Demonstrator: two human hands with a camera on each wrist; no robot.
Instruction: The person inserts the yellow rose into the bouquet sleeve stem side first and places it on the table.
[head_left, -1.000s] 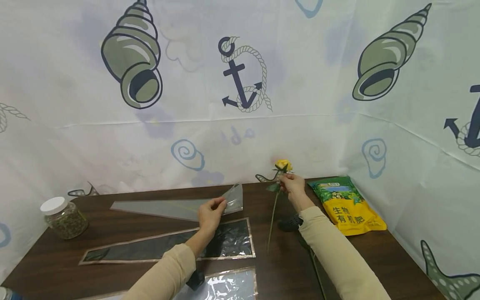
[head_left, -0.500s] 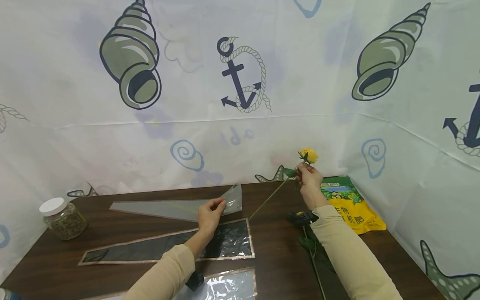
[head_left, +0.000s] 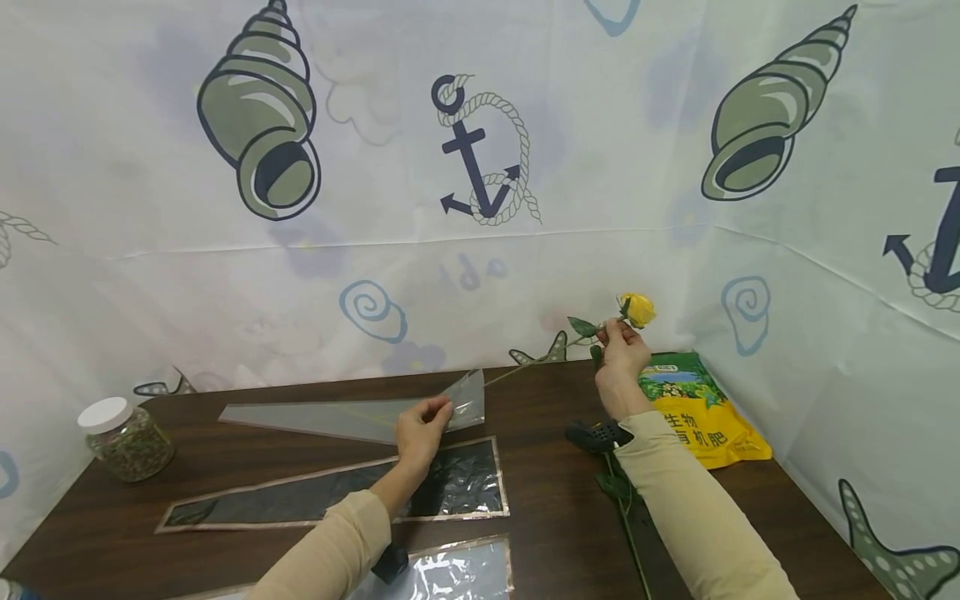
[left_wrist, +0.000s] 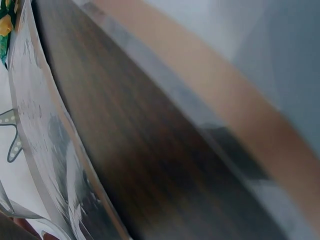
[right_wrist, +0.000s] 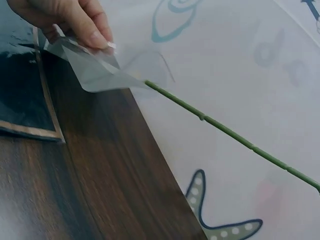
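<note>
In the head view my left hand (head_left: 422, 429) pinches the open end of a clear plastic flower sleeve (head_left: 315, 417) at the table's back edge. My right hand (head_left: 622, 367) pinches a yellow rose (head_left: 639, 310) just under its bloom. The stem slants down to the left, and its lower end is at the sleeve's mouth. In the right wrist view the green stem (right_wrist: 230, 132) meets the lifted plastic, which the left hand (right_wrist: 75, 20) holds up. Whether the tip is inside the sleeve, I cannot tell.
Two more sleeves with copper-coloured borders, one dark (head_left: 337, 492) and one pale (head_left: 450, 571), lie nearer. A jar (head_left: 131, 437) of dried plant bits stands left. A yellow-green bag (head_left: 701, 412) lies right, and another green stem (head_left: 628, 533) lies under the right forearm.
The right hand has carried the rose to the right and up. Its stem, hanging nearly upright before, now slants with its lower end at the sleeve. The left hand has stayed in place.
</note>
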